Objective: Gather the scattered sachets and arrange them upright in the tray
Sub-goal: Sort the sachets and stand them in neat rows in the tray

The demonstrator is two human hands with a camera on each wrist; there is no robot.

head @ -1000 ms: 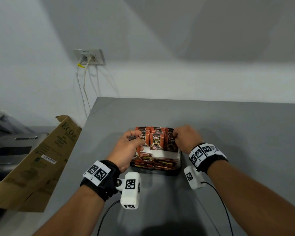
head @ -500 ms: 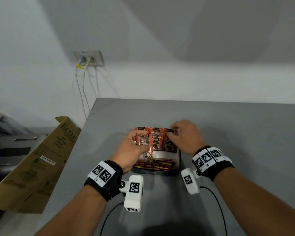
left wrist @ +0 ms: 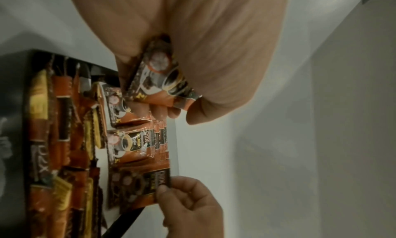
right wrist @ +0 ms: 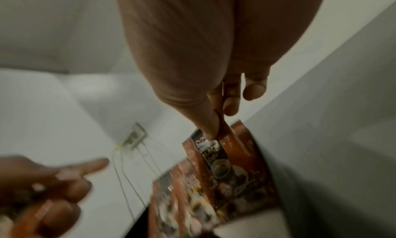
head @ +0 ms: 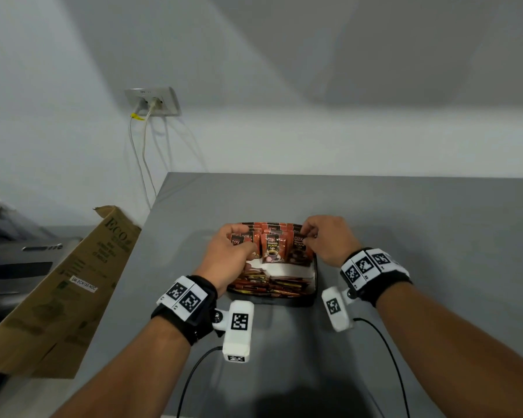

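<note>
Fingers [left wrist: 158, 113] of both hands pinch upright sachets [head: 272, 248] over tray [head: 315, 285].

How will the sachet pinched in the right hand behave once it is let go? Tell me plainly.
Probably light and floppy: the right hand lifts the sachet by a pinch on its top edge alone. Its glossy foil may slip. It will likely tip unless it leans on the upright row in the tray.

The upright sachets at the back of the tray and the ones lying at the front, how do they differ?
The upright sachets stand in rows with their printed fronts facing the camera; the front sachets lie flat in a loose pile. Both hands grip upright sachets; neither touches the front sachets. Both groups share orange-brown packaging and sit in the tray.
</note>
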